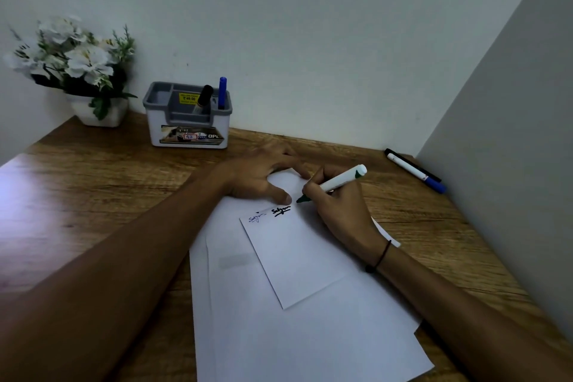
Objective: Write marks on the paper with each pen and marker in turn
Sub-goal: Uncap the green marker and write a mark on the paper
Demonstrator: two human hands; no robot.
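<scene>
A small white sheet lies on top of larger white sheets on the wooden desk. It bears a thin blue scribble and a thick black scribble near its top edge. My right hand grips a white marker with a green tip, the tip touching the paper just right of the black mark. My left hand lies flat, fingers spread, pressing the paper's top edge.
A grey and white pen holder at the back holds a black marker and a blue marker. Two pens lie at the right by the wall. A flower pot stands at the back left.
</scene>
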